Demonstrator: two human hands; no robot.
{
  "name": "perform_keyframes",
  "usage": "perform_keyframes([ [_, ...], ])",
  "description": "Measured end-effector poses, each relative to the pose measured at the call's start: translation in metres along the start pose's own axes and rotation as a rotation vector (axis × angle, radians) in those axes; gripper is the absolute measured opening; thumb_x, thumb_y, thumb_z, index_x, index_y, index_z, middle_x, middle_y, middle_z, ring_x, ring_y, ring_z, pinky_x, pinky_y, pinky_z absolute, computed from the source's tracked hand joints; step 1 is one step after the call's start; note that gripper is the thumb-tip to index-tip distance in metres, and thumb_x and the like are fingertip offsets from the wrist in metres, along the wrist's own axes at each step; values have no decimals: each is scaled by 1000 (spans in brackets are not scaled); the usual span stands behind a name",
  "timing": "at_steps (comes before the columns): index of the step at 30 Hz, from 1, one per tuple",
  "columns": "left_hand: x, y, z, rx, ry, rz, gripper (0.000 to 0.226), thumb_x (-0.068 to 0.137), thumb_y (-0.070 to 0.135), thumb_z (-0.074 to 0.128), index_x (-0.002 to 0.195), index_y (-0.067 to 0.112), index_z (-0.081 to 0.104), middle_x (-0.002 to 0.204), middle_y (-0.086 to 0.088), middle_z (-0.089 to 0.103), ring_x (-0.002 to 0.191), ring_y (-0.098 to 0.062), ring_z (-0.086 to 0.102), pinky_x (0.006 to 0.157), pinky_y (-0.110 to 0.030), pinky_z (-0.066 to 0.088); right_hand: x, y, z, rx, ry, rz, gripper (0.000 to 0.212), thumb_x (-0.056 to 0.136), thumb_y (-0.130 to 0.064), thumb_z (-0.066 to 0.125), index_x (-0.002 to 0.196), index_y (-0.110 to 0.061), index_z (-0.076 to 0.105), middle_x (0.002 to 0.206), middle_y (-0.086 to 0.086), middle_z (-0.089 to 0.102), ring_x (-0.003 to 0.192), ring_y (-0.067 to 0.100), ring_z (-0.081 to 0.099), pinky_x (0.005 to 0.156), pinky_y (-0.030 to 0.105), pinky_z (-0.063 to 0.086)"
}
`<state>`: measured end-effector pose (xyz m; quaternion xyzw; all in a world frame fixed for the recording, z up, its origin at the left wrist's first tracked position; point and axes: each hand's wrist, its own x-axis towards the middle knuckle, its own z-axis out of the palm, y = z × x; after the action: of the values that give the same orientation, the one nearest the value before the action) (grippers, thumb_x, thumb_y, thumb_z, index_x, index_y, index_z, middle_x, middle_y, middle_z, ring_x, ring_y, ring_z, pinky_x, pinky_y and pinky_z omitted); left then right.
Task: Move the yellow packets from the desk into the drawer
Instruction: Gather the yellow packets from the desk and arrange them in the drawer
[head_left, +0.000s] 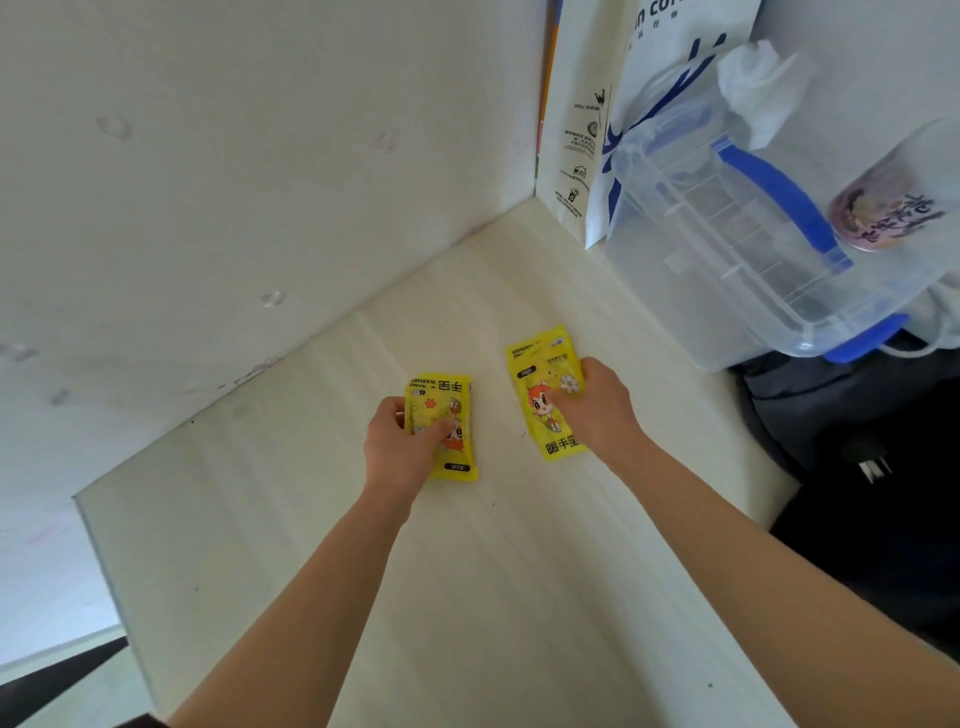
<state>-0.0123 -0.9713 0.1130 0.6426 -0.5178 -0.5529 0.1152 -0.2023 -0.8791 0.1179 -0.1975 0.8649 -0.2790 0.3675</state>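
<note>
Left hand (400, 441) gripping yellow packets (441, 415), count unclear; right hand (597, 410) gripping second yellow stack (540, 384) on desk (467, 571). Fingertips partly hidden underneath. Drawer unseen.

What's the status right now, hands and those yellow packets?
Left hand grips one stack of yellow printed packets on the pale desk. Right hand grips the other stack. No drawer in view. Nothing blocking.

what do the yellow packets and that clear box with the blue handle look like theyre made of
Yellow packets: seemingly thin printed plastic film, slightly glossy; the edges look flat and sealed, with cartoon print across the face. Clear box: rigid see-through plastic; inner dividers show through its walls. Its blue handle looks like opaque moulded plastic.
</note>
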Motion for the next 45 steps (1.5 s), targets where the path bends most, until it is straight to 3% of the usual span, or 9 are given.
perform_keyframes([
  [4, -32, -23, -13, -50, -18, -39, 38, 73, 23, 83, 101, 19, 57, 94, -4, 72, 83, -24, 71, 76, -43, 59, -54, 36, -1, 188, 23, 81, 25, 83, -24, 67, 104, -14, 59, 100, 3, 66, 93, 25, 64, 79, 38, 53],
  [9, -78, -50, -26, -126, -83, -37, 32, 79, 20, 78, 101, 19, 55, 93, -3, 71, 80, -19, 70, 71, -36, 57, -128, 74, 8, 342, 71, 154, 17, 83, -22, 68, 98, -20, 61, 95, 2, 68, 87, 24, 65, 80, 43, 56],
  [14, -116, -83, -39, -139, -167, -41, 26, 81, 16, 76, 96, 22, 56, 95, -9, 72, 80, -26, 72, 79, -50, 59, -200, 97, 26, 485, 127, 212, 20, 86, -19, 67, 105, -18, 63, 99, 1, 70, 88, 19, 68, 73, 34, 56],
  [21, -159, -120, -62, -101, -321, -3, 27, 81, 15, 75, 100, 19, 55, 96, -10, 72, 83, -28, 73, 79, -51, 58, -291, 117, 53, 704, 233, 278, 16, 88, -17, 66, 104, -19, 65, 94, 0, 72, 83, 20, 69, 69, 33, 57],
  [27, -194, -141, -68, 43, -440, 118, 31, 79, 14, 77, 101, 17, 55, 91, -6, 73, 77, -23, 73, 75, -45, 60, -357, 148, 77, 813, 352, 324, 17, 86, -18, 68, 103, -17, 66, 95, 3, 74, 85, 24, 72, 79, 42, 59],
  [31, -221, -153, -63, 80, -504, 142, 31, 78, 14, 77, 101, 18, 56, 93, -6, 73, 79, -22, 73, 76, -45, 60, -397, 172, 87, 876, 434, 358, 16, 87, -17, 68, 103, -17, 67, 92, 2, 75, 82, 21, 72, 75, 39, 60],
  [35, -253, -165, -52, 98, -583, 170, 31, 78, 10, 76, 101, 17, 56, 97, -9, 71, 85, -26, 71, 77, -46, 59, -444, 200, 91, 926, 538, 364, 10, 88, -12, 66, 93, -19, 69, 84, 0, 74, 67, 12, 69, 62, 29, 56],
  [39, -288, -187, -36, 165, -650, 213, 28, 77, 10, 76, 94, 21, 57, 94, -6, 70, 87, -27, 71, 81, -49, 58, -492, 234, 96, 1018, 614, 409, 13, 87, -13, 66, 100, -16, 69, 90, 5, 75, 77, 22, 72, 70, 38, 59],
  [45, -372, -246, -13, 293, -794, 228, 29, 74, 16, 79, 96, 20, 60, 93, -5, 72, 89, -27, 71, 86, -55, 55, -592, 303, 108, 1148, 755, 461, 12, 89, -12, 65, 100, -11, 68, 84, 4, 74, 66, 14, 70, 60, 31, 55],
])
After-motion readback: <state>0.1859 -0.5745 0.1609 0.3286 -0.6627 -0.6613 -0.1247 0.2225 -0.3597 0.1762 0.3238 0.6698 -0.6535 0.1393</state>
